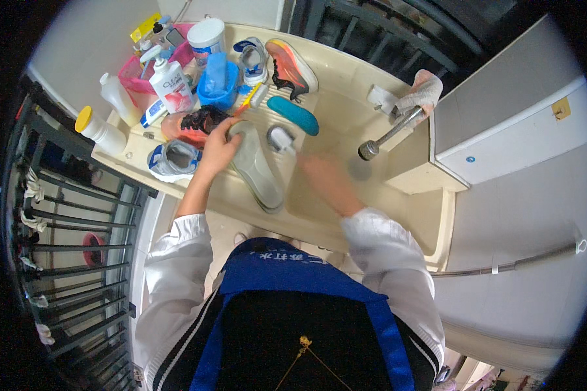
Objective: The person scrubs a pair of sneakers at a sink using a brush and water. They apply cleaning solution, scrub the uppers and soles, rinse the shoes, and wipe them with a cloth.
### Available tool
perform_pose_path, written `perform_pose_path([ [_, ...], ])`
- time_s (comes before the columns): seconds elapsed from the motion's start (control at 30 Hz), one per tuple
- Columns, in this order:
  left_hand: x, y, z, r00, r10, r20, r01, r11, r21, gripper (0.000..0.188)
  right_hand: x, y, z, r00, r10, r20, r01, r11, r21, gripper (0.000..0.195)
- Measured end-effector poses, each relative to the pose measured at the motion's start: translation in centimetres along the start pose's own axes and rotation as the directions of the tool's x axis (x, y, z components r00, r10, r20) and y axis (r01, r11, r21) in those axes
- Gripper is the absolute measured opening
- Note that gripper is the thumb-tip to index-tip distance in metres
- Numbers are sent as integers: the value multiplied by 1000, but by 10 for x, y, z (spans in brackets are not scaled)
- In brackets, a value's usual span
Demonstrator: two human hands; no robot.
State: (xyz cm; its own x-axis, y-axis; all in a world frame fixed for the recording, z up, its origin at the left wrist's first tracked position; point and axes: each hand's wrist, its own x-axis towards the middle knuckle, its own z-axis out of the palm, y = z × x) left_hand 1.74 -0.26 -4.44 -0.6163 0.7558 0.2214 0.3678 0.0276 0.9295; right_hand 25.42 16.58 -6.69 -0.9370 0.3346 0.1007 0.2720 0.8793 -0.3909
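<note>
My left hand [221, 148] grips the heel end of a pale grey-green shoe insole [258, 168], tilted over the front edge of the sink's ribbed ledge. Blurred by motion, my right hand [318, 173] holds a small white-handled scrubbing brush [280, 138] just right of the insole. Behind the brush lies a teal insole [293, 115]. Beside my left hand rest a coral and black sneaker [191, 128] and a small grey and blue shoe [175, 159]. Their counterparts, a coral sneaker [292, 66] and a grey shoe [252, 59], stand at the back.
A yellow-handled brush [252, 99] lies near a blue plastic tub [217, 88]. Pump bottle [170, 83], white tub [206, 36], pink basket [136, 77] and yellow-capped bottle [100, 131] crowd the left. A flexible metal faucet [391, 134] hangs over the cream sink basin [335, 117].
</note>
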Motion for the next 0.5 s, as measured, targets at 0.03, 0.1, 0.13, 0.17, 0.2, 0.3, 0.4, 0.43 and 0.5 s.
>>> perform_pose_path([
  [0.03,2,-5,3,999,37,-12,-37,998,46,33,-13,-12,6,998,-59,31,62,991,-122,26],
  [0.1,7,-11,4,997,77,-15,-75,990,118,34,-24,-7,13,995,-55,86,66,990,-122,25],
  [0.13,9,-13,4,997,79,-13,-76,987,141,35,-30,12,16,993,-3,115,4,1000,-7,25],
  [0.17,11,-14,5,997,80,-11,-77,983,164,35,-36,28,21,988,46,147,-62,993,105,24],
  [0.2,11,-17,7,997,77,-7,-74,982,171,36,-30,32,14,986,93,136,-102,993,60,25],
  [0.3,27,-20,12,996,86,26,-89,974,210,37,6,51,-1,996,84,39,-87,993,84,28],
  [0.4,57,-2,28,992,14,122,-52,946,321,47,10,78,9,997,81,2,-73,886,457,31],
  [0.43,52,-8,33,991,127,44,-134,917,375,51,6,56,-15,960,231,156,-278,750,600,32],
  [0.5,50,-31,53,923,375,-81,-291,823,488,61,-4,41,-38,849,381,366,-522,500,691,34],
])
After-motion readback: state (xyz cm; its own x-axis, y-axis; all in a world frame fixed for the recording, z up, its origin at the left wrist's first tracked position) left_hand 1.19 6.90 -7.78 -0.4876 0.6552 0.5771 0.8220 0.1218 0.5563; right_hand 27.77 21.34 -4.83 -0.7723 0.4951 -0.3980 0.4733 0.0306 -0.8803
